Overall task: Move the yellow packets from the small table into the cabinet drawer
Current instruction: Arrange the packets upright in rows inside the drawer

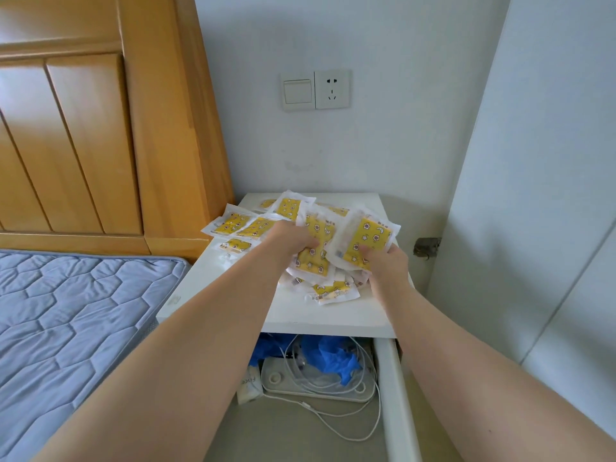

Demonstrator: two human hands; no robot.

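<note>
Gripping yellow packets (366,240) | left hand (293,238), right hand (388,261) (both hands curled) | drawer (393,378) open

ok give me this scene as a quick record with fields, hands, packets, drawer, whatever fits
left hand: grips yellow packets in the pile
right hand: grips a raised bunch from the same pile
packets location: all on the small table, none seen in the drawer
drawer: open, below the tabletop
drawer contents: white cables, blue crumpled material, white flat device
surroundings: mattress to the left, wall socket above
</note>
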